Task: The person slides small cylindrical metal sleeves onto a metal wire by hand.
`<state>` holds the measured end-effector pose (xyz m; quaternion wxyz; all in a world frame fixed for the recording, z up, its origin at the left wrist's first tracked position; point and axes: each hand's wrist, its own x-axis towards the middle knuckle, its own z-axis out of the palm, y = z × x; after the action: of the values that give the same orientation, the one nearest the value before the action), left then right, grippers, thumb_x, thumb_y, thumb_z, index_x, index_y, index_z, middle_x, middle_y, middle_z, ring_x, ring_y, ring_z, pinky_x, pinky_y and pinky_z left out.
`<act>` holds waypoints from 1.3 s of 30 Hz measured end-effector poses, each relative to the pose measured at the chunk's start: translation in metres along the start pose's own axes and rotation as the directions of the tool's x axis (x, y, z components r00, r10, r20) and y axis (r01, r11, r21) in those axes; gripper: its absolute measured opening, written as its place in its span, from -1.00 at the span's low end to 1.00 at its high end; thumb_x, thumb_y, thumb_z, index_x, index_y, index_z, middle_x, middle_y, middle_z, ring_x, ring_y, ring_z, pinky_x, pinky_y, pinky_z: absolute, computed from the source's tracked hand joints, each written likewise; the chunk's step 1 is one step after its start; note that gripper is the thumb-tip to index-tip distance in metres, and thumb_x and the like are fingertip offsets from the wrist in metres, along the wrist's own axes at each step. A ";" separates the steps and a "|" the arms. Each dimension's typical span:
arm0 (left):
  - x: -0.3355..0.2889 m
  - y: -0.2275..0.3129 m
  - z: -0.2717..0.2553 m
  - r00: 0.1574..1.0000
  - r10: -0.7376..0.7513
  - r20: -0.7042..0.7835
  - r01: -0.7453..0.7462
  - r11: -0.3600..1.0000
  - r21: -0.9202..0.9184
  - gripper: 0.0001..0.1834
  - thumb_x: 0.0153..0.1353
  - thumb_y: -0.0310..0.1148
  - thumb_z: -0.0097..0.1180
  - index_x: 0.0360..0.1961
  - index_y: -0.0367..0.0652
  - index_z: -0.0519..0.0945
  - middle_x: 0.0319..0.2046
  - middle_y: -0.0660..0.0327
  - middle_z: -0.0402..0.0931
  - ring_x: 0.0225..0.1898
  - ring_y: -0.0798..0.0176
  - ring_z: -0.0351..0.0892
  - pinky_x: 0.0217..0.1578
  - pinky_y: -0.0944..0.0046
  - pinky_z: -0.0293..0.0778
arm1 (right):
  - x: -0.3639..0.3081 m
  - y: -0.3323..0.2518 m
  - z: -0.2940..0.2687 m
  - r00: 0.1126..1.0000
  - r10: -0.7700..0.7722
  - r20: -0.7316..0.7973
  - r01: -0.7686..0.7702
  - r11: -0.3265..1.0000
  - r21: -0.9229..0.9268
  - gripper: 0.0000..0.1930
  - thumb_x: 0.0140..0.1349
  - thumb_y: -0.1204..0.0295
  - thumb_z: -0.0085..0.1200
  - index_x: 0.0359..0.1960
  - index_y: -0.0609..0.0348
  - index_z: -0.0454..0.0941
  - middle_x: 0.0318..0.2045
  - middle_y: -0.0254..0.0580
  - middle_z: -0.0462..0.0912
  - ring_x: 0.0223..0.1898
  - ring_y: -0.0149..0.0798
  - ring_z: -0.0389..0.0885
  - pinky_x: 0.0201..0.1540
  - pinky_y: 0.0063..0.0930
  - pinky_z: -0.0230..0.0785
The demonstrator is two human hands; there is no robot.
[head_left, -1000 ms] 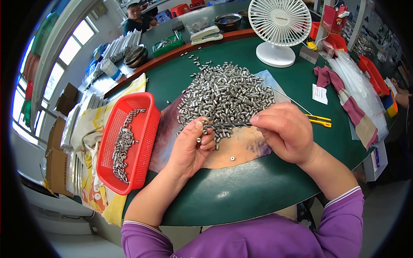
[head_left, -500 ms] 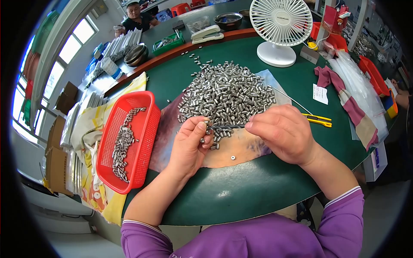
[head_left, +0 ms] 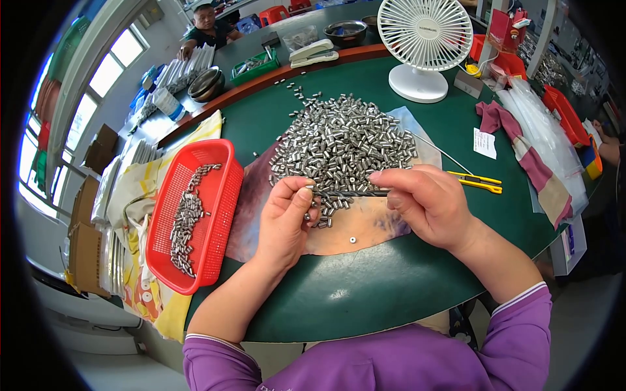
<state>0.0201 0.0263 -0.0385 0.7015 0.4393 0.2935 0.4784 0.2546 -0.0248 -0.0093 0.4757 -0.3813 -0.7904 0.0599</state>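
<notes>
Between my hands a dark twist drill bit (head_left: pixel 352 193) lies nearly level. My right hand (head_left: pixel 433 205) grips its right end between thumb and bent fingers, the index finger reaching forward above it. At the bit's left tip, my left hand (head_left: pixel 287 218) pinches a small metal sleeve (head_left: pixel 311 187) between thumb and index finger; more small metal shows by its curled fingers. Just beyond my hands rises a big heap of short silver metal sleeves (head_left: pixel 345 140) on a mottled cloth (head_left: pixel 254 215). One loose sleeve (head_left: pixel 353 240) stands near the cloth's front edge.
Left of my hands sits a red plastic basket (head_left: pixel 222 215) with a strip of sleeves inside. A white fan (head_left: pixel 417 81) stands far right, a yellow-handled cutter (head_left: pixel 479 182) on the green table (head_left: pixel 339 293) at right. Across the table a person (head_left: pixel 207 29) sits.
My right hand has turned and its index finger has lifted and stretched forward; more of the drill bit shows. My left hand stays nearly in place. The person opposite has lowered a hand.
</notes>
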 end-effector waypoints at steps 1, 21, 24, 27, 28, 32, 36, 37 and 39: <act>0.001 0.000 -0.001 1.000 0.000 0.029 0.000 1.000 -0.020 -0.87 0.34 -0.39 0.07 -0.13 -0.13 0.46 -0.40 0.30 0.47 -0.49 0.49 0.37 -0.47 0.48 0.28 | 0.002 0.000 -0.002 0.997 -0.071 -0.013 0.070 0.996 -0.048 -0.62 0.07 0.56 0.18 -0.02 0.05 0.55 -0.42 -0.26 0.62 -0.44 -0.19 0.56 -0.37 -0.31 0.39; -0.001 0.001 0.000 0.996 0.057 0.069 -0.062 0.996 0.072 -0.87 0.34 -0.41 0.07 -0.13 -0.14 0.44 -0.36 0.29 0.49 -0.45 0.50 0.39 -0.44 0.49 0.31 | 0.006 -0.017 -0.009 0.880 0.441 0.178 -0.475 0.796 0.375 -0.71 0.20 0.58 0.08 -0.03 0.10 0.55 -0.40 -0.18 0.63 -0.52 -0.26 0.60 -0.45 -0.43 0.43; 0.002 0.000 -0.003 0.990 0.048 0.136 -0.044 0.999 -0.033 -0.88 0.36 -0.38 0.05 -0.14 -0.13 0.44 -0.36 0.26 0.47 -0.47 0.49 0.35 -0.46 0.48 0.27 | 0.007 -0.012 -0.007 0.830 0.536 0.153 -0.547 0.730 0.410 -0.73 0.22 0.58 0.04 -0.04 0.14 0.55 -0.39 -0.17 0.63 -0.52 -0.30 0.60 -0.44 -0.46 0.43; 0.004 0.001 -0.002 0.988 -0.026 0.150 0.050 0.986 -0.156 -0.87 0.37 -0.34 0.03 -0.13 -0.11 0.43 -0.37 0.24 0.45 -0.49 0.47 0.29 -0.47 0.47 0.23 | 0.003 0.002 -0.003 0.966 0.192 -0.174 -0.168 0.975 0.142 -0.74 0.21 0.59 0.05 -0.06 0.13 0.56 -0.38 -0.18 0.64 -0.50 -0.26 0.58 -0.41 -0.44 0.42; 0.004 0.001 -0.002 0.985 -0.070 0.160 0.101 0.976 -0.193 -0.86 0.37 -0.32 0.04 -0.13 -0.10 0.43 -0.37 0.23 0.44 -0.49 0.47 0.28 -0.47 0.47 0.22 | 0.004 0.002 -0.003 0.973 0.113 -0.199 -0.097 0.991 0.088 -0.73 0.18 0.60 0.07 -0.07 0.13 0.57 -0.37 -0.19 0.64 -0.48 -0.23 0.57 -0.39 -0.41 0.41; 0.004 0.001 -0.003 0.965 -0.171 0.197 0.222 0.935 -0.277 -0.85 0.37 -0.30 0.04 -0.13 -0.09 0.43 -0.38 0.23 0.43 -0.50 0.46 0.27 -0.48 0.48 0.21 | 0.006 0.001 -0.003 0.979 -0.100 -0.180 0.093 0.995 -0.044 -0.68 0.10 0.62 0.14 -0.07 0.12 0.58 -0.35 -0.22 0.64 -0.41 -0.16 0.56 -0.33 -0.34 0.42; 0.003 0.003 -0.002 0.963 -0.202 0.179 0.245 0.932 -0.267 -0.84 0.38 -0.28 0.03 -0.13 -0.09 0.44 -0.38 0.24 0.43 -0.51 0.47 0.26 -0.49 0.48 0.20 | 0.005 0.004 -0.002 0.973 -0.170 -0.159 0.157 0.984 -0.089 -0.64 0.07 0.63 0.17 -0.05 0.13 0.57 -0.33 -0.24 0.64 -0.39 -0.16 0.57 -0.33 -0.33 0.42; 0.003 0.003 -0.002 0.962 -0.202 0.186 0.247 0.932 -0.267 -0.84 0.38 -0.27 0.03 -0.13 -0.09 0.45 -0.39 0.24 0.44 -0.52 0.47 0.26 -0.50 0.49 0.19 | 0.005 0.005 -0.001 0.971 -0.180 -0.157 0.167 0.982 -0.092 -0.63 0.06 0.64 0.17 -0.05 0.12 0.57 -0.34 -0.24 0.64 -0.38 -0.16 0.57 -0.32 -0.33 0.43; 0.002 0.003 -0.002 0.960 -0.202 0.193 0.249 0.931 -0.266 -0.83 0.38 -0.26 0.03 -0.13 -0.09 0.45 -0.39 0.24 0.44 -0.53 0.47 0.25 -0.51 0.49 0.19 | 0.005 0.006 -0.001 0.969 -0.190 -0.156 0.177 0.980 -0.095 -0.62 0.04 0.64 0.17 -0.04 0.12 0.57 -0.34 -0.24 0.64 -0.37 -0.15 0.57 -0.31 -0.32 0.43</act>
<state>0.0187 0.0296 -0.0369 0.8298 0.3336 0.2112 0.3944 0.2574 -0.0179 -0.0084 0.5269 -0.3290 -0.7822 -0.0477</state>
